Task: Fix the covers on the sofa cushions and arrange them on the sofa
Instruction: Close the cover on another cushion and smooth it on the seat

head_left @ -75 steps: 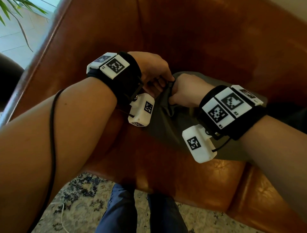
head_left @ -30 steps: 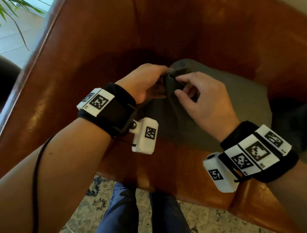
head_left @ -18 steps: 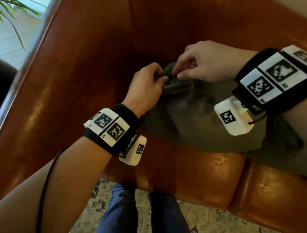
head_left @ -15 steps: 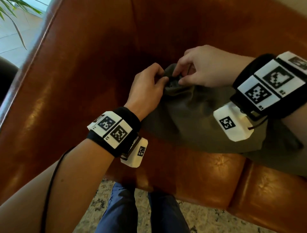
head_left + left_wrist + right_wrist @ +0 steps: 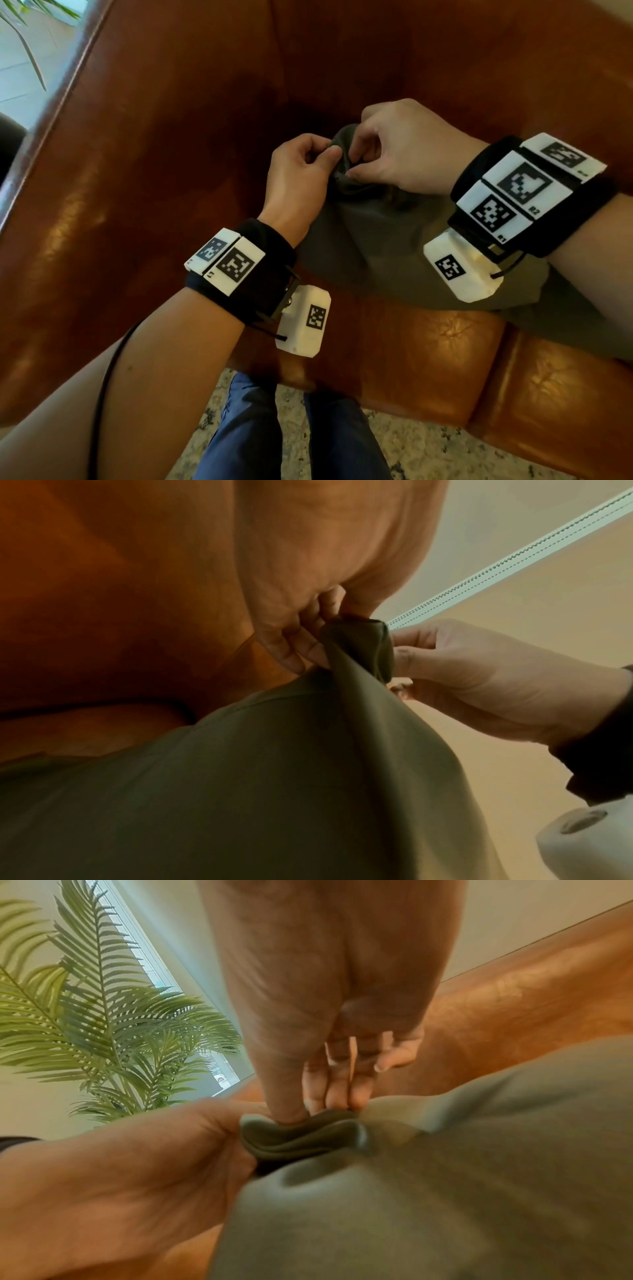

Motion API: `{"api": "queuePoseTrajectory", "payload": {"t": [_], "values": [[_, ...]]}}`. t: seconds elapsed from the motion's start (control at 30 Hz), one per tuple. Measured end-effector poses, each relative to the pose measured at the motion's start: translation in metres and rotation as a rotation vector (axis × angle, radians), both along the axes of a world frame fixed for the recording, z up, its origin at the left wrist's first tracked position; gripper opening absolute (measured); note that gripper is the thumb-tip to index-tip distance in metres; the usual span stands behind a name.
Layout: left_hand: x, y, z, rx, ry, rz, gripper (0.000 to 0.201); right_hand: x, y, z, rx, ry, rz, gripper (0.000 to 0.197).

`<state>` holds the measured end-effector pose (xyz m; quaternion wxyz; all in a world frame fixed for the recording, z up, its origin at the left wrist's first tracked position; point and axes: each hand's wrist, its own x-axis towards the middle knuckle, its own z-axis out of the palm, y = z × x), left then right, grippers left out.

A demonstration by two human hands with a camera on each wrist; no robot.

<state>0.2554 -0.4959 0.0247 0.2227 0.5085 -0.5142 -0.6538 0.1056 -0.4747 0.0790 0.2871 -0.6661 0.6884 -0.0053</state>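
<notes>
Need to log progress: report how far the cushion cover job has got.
Done: the olive cover lies over a cushion on the brown sofa. In hand: the left hand and the right hand both pinch its bunched corner. Left: closing that corner and arranging the cushions; no finished cushion shows.

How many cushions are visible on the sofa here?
1: the olive cushion lying on the brown sofa seat, its corner pinched by the left hand and right hand. Others may lie out of frame.
</notes>
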Motion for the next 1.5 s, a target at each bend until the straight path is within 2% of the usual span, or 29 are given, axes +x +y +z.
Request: {"api": "queuePoseTrajectory", "payload": {"t": [0.13,0.3,0.47,0.57,0.63,0.7,0.77,0.9,1.03,1.17,1.23,1.3,1.37,1.43,1.5], "values": [[0.003,0.0,0.001,0.002,0.002,0.017,0.013,0.003,-0.004,-0.001,0.008,0.022,-0.002,0.015],[0.009,0.005,0.007,0.025,0.081,-0.02,0.021,-0.001,-0.013,0.008,0.116,-0.014,-0.039,0.017],[0.01,0.011,0.014,0.031,0.145,-0.104,0.035,-0.01,-0.023,0.018,0.029,-0.063,-0.176,0.02],[0.008,0.011,0.02,-0.016,0.125,-0.154,0.037,-0.011,-0.024,0.016,0.032,-0.161,-0.278,0.028],[0.005,0.011,0.021,-0.077,0.064,-0.182,0.029,-0.009,-0.02,0.012,0.032,-0.317,-0.402,0.028],[0.003,0.009,0.02,-0.081,0.034,-0.156,0.02,-0.005,-0.014,0.008,0.014,-0.506,-0.531,0.022],[0.0,0.006,0.018,-0.03,0.035,-0.084,0.022,-0.003,-0.008,0.005,-0.02,-0.567,-0.578,0.023],[-0.006,0.0,0.019,-0.017,0.008,-0.013,0.033,0.001,0.011,0.001,-0.121,-0.539,-0.549,0.026],[-0.014,-0.008,0.015,-0.137,-0.104,-0.011,0.019,0.004,0.039,-0.004,-0.213,-0.471,-0.601,0.022],[-0.016,-0.006,0.011,-0.237,-0.181,0.039,0.013,-0.004,0.084,-0.003,-0.333,-0.188,-0.598,0.021],[-0.016,0.001,0.01,-0.177,-0.148,0.049,0.015,-0.013,0.11,-0.007,-0.362,-0.015,-0.63,0.027],[-0.016,0.008,0.007,-0.086,-0.112,0.051,0.012,-0.023,0.139,-0.016,-0.305,0.097,-0.665,0.043],[-0.013,0.012,0.004,-0.097,-0.163,0.085,0.011,-0.029,0.16,-0.027,-0.236,0.145,-0.62,0.054],[-0.012,0.013,0.0,-0.183,-0.277,0.162,0.019,-0.032,0.17,-0.035,-0.23,0.15,-0.567,0.055],[-0.016,0.018,0.0,-0.3,-0.387,0.236,0.026,-0.033,0.174,-0.037,-0.286,0.106,-0.597,0.053]]}}
